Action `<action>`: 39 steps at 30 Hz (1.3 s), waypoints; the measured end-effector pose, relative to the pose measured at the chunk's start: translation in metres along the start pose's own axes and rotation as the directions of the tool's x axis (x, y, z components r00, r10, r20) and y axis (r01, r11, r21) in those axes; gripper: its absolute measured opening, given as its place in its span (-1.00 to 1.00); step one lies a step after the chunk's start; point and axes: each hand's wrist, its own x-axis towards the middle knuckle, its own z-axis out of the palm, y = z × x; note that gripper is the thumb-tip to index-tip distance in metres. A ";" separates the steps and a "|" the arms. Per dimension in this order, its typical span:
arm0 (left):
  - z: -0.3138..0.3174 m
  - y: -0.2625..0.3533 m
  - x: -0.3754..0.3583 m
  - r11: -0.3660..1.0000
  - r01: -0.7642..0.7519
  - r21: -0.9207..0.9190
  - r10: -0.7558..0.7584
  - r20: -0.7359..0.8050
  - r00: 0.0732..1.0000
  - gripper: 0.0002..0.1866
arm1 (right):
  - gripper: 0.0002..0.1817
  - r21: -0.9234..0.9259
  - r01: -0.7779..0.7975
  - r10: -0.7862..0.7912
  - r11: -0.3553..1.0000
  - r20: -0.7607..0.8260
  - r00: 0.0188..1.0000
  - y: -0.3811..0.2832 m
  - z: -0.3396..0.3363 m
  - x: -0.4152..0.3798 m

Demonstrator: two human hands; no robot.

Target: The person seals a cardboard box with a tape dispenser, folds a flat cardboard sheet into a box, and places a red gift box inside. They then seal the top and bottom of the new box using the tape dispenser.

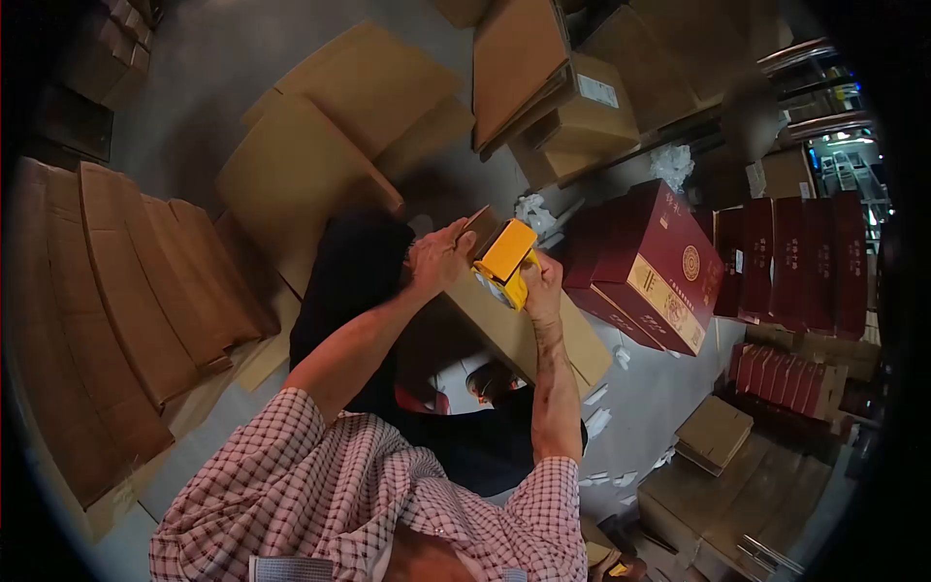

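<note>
My right hand [545, 286] is wrapped round the handle of a yellow tape dispenser [508, 250], which rests at the far end of a long cardboard box [514, 335]. My left hand [438, 258] grips that same end of the box, with its fingers against a raised brown edge beside the dispenser. The box lies slanting across in front of my dark-clothed legs. The dispenser hides part of the box's end, and the tape's contact with the cardboard cannot be made out.
A dark red printed carton [650, 267] stands just right of the box. Flattened cardboard [339, 126] lies ahead, and brown cardboard sheets [126, 301] stand stacked at left. More red cartons [795, 262] line the right. White scraps [599, 421] litter the floor.
</note>
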 end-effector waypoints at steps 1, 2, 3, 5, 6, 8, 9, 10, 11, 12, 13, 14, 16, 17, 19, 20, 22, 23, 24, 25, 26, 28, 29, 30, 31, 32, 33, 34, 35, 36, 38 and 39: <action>0.002 0.000 0.000 1.000 -0.004 0.009 0.004 -0.017 1.000 -0.53 | -0.41 0.011 0.006 -0.006 1.000 -0.009 1.000 0.004 0.001 0.002; 0.002 0.001 -0.001 1.000 -0.009 0.018 0.010 -0.035 0.999 -0.55 | -0.41 0.021 0.015 -0.015 1.000 -0.019 1.000 0.008 0.003 0.003; 0.002 -0.001 -0.002 0.999 -0.018 0.027 0.020 -0.051 0.998 -0.56 | -0.42 -0.017 0.024 -0.024 1.000 0.007 1.000 0.006 0.000 0.004; 0.029 -0.027 0.008 0.971 -0.218 -0.101 0.196 -0.194 0.961 -0.55 | -0.43 -0.062 0.030 -0.029 0.998 0.023 0.999 0.001 -0.003 0.007; 0.038 -0.038 0.005 0.938 -0.314 -0.149 0.267 -0.267 0.926 -0.53 | -0.43 -0.064 0.018 -0.017 0.998 0.011 1.000 0.001 -0.002 0.004; -0.005 -0.007 -0.023 0.894 -0.409 -0.184 0.353 -0.273 0.895 -0.47 | -0.38 -0.042 -0.025 0.024 0.999 -0.022 0.999 0.001 0.003 0.001; -0.024 0.007 -0.040 0.868 -0.454 -0.203 0.395 -0.272 0.877 -0.43 | -0.37 -0.043 -0.030 0.029 0.999 -0.022 0.999 0.001 0.003 -0.001; -0.028 0.009 -0.053 0.852 -0.479 -0.211 0.436 -0.218 0.873 -0.37 | -0.35 -0.047 -0.030 0.029 0.998 -0.020 0.999 0.001 0.002 0.000; -0.030 0.014 -0.058 0.856 -0.454 -0.246 0.409 -0.215 0.887 -0.37 | -0.34 -0.049 -0.029 0.028 0.998 -0.018 0.999 0.000 0.001 0.000; -0.029 0.020 -0.062 0.858 -0.430 -0.280 0.381 -0.213 0.900 -0.37 | -0.32 -0.052 -0.037 0.036 0.998 -0.022 0.999 -0.001 0.002 0.000; -0.029 0.025 -0.063 0.858 -0.407 -0.314 0.355 -0.212 0.911 -0.37 | -0.31 -0.056 -0.043 0.042 0.997 -0.025 0.999 -0.002 0.003 0.000; -0.027 0.027 -0.060 0.849 -0.415 -0.327 0.367 -0.202 0.908 -0.38 | -0.29 -0.061 -0.048 0.046 0.997 -0.029 0.999 -0.004 0.003 0.001; -0.022 0.028 -0.053 0.832 -0.429 -0.352 0.389 -0.183 0.903 -0.40 | -0.29 -0.092 -0.044 0.041 0.995 -0.032 0.999 -0.009 0.005 0.002; -0.020 0.027 -0.050 0.835 -0.424 -0.351 0.391 -0.164 0.906 -0.46 | -0.28 -0.107 -0.044 0.041 0.993 -0.034 0.999 -0.010 0.006 0.002; -0.019 0.032 -0.045 0.842 -0.412 -0.349 0.395 -0.123 0.911 -0.57 | -0.29 -0.103 -0.078 0.075 0.992 -0.034 0.997 -0.011 0.008 0.001; -0.009 0.033 -0.041 0.625 -0.281 -0.728 0.293 -0.115 0.949 -0.64 | -0.30 -0.102 -0.093 0.090 0.990 -0.034 0.995 -0.011 0.008 0.002; 0.015 0.032 -0.033 -0.154 0.056 -0.987 0.144 0.034 0.989 -0.78 | -0.33 -0.112 -0.067 0.063 0.991 -0.040 0.997 -0.013 0.011 0.004; 0.013 0.027 -0.031 0.173 0.000 -0.985 0.125 0.022 0.992 -0.82 | -0.35 -0.117 -0.056 0.051 0.992 -0.045 0.998 -0.013 0.012 0.004; -0.008 0.033 -0.029 0.479 -0.052 -0.876 0.110 0.001 0.994 -0.85 | -0.36 -0.123 -0.043 0.038 0.991 -0.045 0.998 -0.013 0.012 0.004; -0.023 0.040 -0.027 0.735 -0.089 -0.672 0.100 -0.022 0.995 -0.88 | -0.37 -0.128 -0.031 0.025 0.991 -0.045 0.999 -0.011 0.012 0.005; -0.022 0.041 -0.025 0.661 -0.186 -0.727 0.124 -0.139 0.983 -0.92 | -0.37 -0.130 -0.019 0.013 0.991 -0.050 0.999 -0.009 0.012 0.004; -0.015 0.025 -0.016 0.747 -0.218 -0.628 0.072 -0.250 0.966 -0.84 | -0.41 -0.087 0.065 -0.074 0.994 -0.097 0.993 -0.014 0.028 0.006; -0.009 0.010 -0.007 0.873 -0.131 -0.470 0.002 -0.265 0.964 -0.82 | -0.46 -0.189 0.060 -0.079 0.980 -0.099 0.992 0.002 0.022 0.009; -0.015 0.009 -0.003 0.801 -0.099 -0.591 -0.088 -0.280 0.956 -0.80 | -0.49 -0.159 0.069 -0.085 0.985 -0.100 0.991 -0.002 0.029 0.014; -0.015 -0.004 0.012 0.846 -0.050 -0.531 -0.099 -0.248 0.964 -0.78 | -0.52 -0.129 0.077 -0.091 0.989 -0.104 0.990 -0.008 0.039 0.019; -0.012 -0.015 0.020 0.885 0.003 -0.466 -0.119 -0.220 0.968 -0.75 | -0.54 -0.076 0.034 -0.044 0.997 -0.130 0.991 -0.011 0.048 0.024; -0.028 0.004 0.015 0.708 0.166 -0.686 -0.298 -0.077 0.951 -0.78 | -0.54 -0.040 -0.015 0.010 0.999 -0.125 0.992 -0.016 0.052 0.029; -0.015 -0.009 0.018 0.663 0.168 -0.729 -0.301 -0.053 0.952 -0.80 | -0.53 -0.003 -0.062 0.061 0.998 -0.116 0.991 -0.022 0.057 0.035; 0.001 -0.027 0.024 0.617 0.168 -0.769 -0.301 -0.033 0.953 -0.82 | -0.53 0.033 -0.107 0.110 0.994 -0.104 0.988 -0.025 0.063 0.041; 0.011 -0.040 0.028 0.565 0.169 -0.807 -0.300 -0.010 0.954 -0.83 | -0.49 0.054 -0.205 0.209 0.977 -0.091 0.974 -0.026 0.064 0.047; 0.006 -0.031 0.023 0.601 0.221 -0.768 -0.338 0.006 0.941 -0.88 | -0.47 -0.019 -0.306 0.302 0.952 -0.120 0.946 -0.053 0.075 0.052; 0.008 -0.031 0.022 0.582 0.251 -0.773 -0.353 0.038 0.935 -0.88 | -0.46 -0.058 -0.362 0.352 0.930 -0.138 0.926 -0.062 0.080 0.052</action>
